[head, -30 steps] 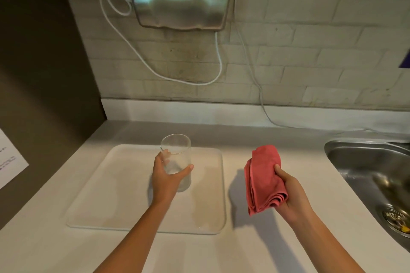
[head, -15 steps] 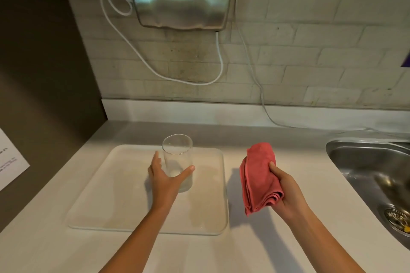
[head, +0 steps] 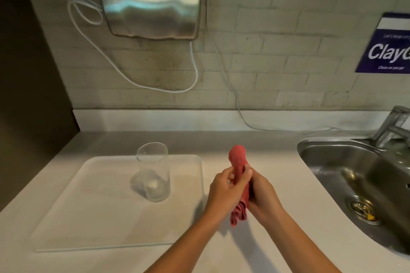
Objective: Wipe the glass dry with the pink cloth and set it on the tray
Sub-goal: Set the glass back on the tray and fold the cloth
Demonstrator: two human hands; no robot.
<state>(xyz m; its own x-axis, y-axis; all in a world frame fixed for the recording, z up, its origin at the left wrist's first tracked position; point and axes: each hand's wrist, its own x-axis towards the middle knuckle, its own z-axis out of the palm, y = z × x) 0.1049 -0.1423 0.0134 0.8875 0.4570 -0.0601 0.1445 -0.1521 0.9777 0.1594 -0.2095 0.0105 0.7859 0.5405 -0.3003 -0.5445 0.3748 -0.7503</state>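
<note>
With the glass (head: 153, 175) upright on the tray (head: 66, 217), both hands (head: 244, 193) clasp the cloth (head: 238, 159), seemingly finished.

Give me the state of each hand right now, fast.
Left hand: closed on the pink cloth.
Right hand: closed on the pink cloth too.

Glass (head: 153, 173): clear, smooth, glossy. Tray (head: 88, 217): pale smooth plastic, slight sheen. Pink cloth (head: 238, 162): soft matt fabric, bunched in folds. Counter (head: 255, 139): white, smooth, low gloss. Hand dryer (head: 150, 4): brushed metal, reflective, rippled highlights. Sink (head: 355, 173) and tap (head: 392, 126): stainless steel, shiny. Wall (head: 277, 40): rough matt brick, painted pale, stained under the dryer. Cable (head: 195, 68): smooth white plastic.
</note>
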